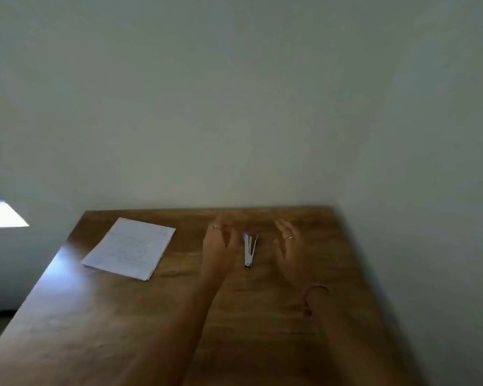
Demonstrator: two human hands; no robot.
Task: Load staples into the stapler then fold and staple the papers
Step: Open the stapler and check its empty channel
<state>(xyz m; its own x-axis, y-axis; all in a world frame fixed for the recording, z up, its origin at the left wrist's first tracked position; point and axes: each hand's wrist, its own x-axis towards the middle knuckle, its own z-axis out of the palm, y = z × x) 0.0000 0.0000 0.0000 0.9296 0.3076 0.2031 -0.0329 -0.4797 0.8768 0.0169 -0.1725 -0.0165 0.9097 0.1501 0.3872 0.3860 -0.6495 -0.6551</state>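
A small white stapler [249,250] lies on the wooden table [151,316], its arm hinged up in a narrow V. My left hand [219,240] hovers just left of it, fingers loosely curled and holding nothing. On the stapler's right, my right hand [289,243] has its fingers spread and holds nothing. Both hands are blurred and wear a ring. A stack of white papers [130,247] with faint writing rests flat at the table's far left. No staples are visible.
The table stands against a plain pale wall [234,107] at its far edge and right side. A bracelet [313,298] circles my right wrist. A bright patch of light [0,215] falls on the wall at far left.
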